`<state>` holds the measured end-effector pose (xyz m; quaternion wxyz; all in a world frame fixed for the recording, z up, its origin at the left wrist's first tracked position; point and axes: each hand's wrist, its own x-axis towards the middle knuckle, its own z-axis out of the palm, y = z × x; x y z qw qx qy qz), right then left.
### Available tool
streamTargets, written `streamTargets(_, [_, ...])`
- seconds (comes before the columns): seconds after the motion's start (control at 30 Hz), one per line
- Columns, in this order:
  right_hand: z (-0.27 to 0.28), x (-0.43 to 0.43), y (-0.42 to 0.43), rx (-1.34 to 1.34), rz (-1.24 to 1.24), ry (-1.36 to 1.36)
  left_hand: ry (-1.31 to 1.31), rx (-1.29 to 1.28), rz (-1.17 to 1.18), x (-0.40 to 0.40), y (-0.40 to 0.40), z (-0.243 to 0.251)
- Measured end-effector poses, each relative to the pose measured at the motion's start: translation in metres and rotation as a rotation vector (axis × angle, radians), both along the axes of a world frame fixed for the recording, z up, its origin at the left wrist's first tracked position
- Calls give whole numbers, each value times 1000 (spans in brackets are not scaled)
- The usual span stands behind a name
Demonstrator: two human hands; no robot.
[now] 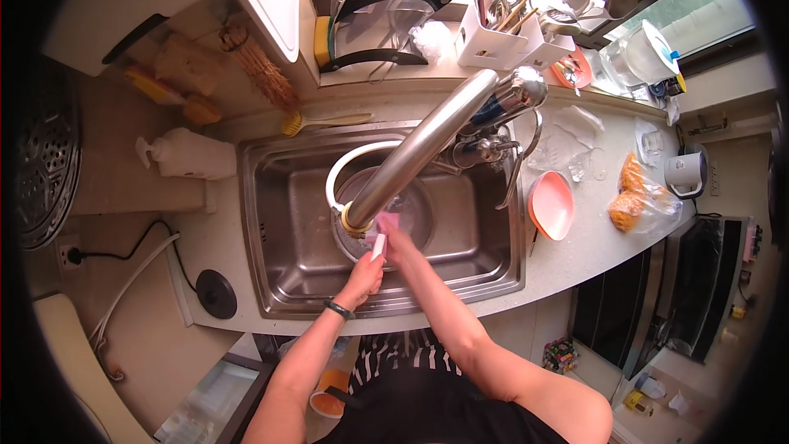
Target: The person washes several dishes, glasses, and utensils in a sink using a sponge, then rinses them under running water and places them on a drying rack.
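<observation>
My left hand (363, 277), with a dark bracelet at the wrist, grips the white handle (378, 248) of a slim utensil over the sink. My right hand (399, 245) is at the utensil's far end, its fingers at a pink flat piece (388, 220). Whether that piece is a cloth or part of the utensil, I cannot tell. Both hands are just below the mouth of the steel faucet (425, 148), which partly blocks the view. Under them a round basin (422, 197) sits in the stainless steel sink (474, 222). A white hose (336, 172) curves beside the spout.
Right of the sink lie a pink bowl (551, 206), clear plastic packaging (570, 142) and a bag of orange food (629, 203). To the left are a white pump bottle (194, 154) and a black round disc (216, 294). A dish brush (327, 121) and knife rack (382, 24) stand behind.
</observation>
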<state>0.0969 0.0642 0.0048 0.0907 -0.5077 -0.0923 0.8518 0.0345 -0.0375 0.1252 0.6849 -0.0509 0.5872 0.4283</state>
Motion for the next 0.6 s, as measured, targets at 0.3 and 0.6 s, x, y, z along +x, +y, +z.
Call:
streamTargets(0.3, [-42, 16, 67, 24, -239, 83, -73, 68, -61, 29, 13, 25])
streamTargets(0.6, [-53, -19, 9, 14, -198, 30, -61, -5, 84, 13, -4, 25])
